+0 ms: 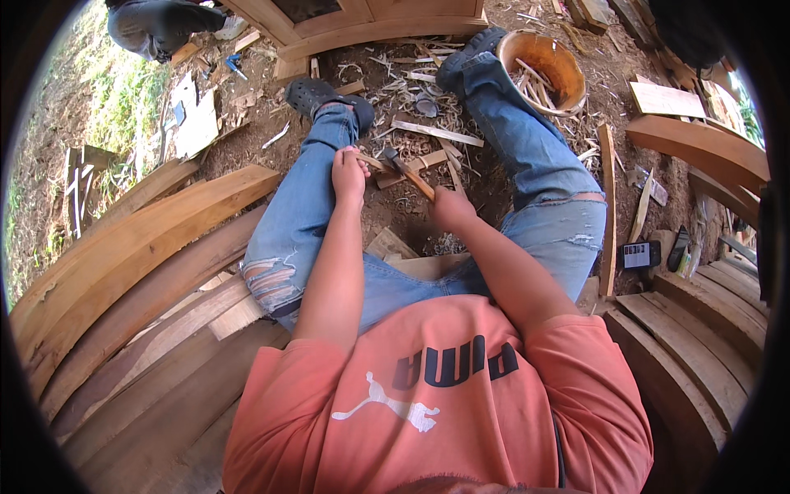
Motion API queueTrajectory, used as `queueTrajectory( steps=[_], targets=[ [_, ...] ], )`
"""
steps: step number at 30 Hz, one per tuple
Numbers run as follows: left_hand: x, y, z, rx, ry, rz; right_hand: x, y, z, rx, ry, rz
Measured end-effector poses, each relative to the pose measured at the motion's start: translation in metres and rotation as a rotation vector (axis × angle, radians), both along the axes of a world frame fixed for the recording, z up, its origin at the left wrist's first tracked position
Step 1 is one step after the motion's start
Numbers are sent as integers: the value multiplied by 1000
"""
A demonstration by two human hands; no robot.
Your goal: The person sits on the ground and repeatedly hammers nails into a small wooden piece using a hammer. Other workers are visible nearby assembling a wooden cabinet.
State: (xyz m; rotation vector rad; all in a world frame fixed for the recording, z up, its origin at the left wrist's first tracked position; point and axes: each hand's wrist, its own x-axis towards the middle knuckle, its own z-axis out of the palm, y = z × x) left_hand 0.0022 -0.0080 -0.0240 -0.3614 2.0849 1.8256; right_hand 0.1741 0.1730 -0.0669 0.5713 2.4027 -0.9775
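My left hand (350,174) is closed on a short strip of wood (372,161) above my left shin. In my right hand (452,209), between my knees, is a hammer by its wooden handle (418,183). The dark hammer head (392,155) is close to the far end of the strip; whether they touch I cannot tell. Below them on the ground lie loose wood offcuts (420,166) among shavings.
A round bucket (568,76) with wood scraps stands by my right foot. Ahead is a wooden frame (387,30). Long curved boards (156,222) lie at my left, with more boards (683,329) at my right. A phone-like device (640,255) lies beside them.
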Motion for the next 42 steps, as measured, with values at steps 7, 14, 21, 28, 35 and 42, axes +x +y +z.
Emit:
queueTrajectory(
  steps=[7, 14, 21, 28, 35, 42],
  targets=[
    [13, -4, 1, 18, -4, -13, -5, 5, 49, -79, 150, -111],
    [10, 1, 8, -27, -26, -82, 5, 8, -1, -48, 6, -23],
    [20, -13, 5, -89, -79, -174, -2, 12, -1, -72, 19, -57],
    [22, -18, 10, -54, -160, -211, -1, 37, 3, -434, -180, -205],
    [18, -9, -10, 25, -122, -221, 11, 40, 88, 191, -37, 293],
    [15, -15, -55, 171, -59, -156, 5, -31, 379, -616, 799, 599]
  ],
)
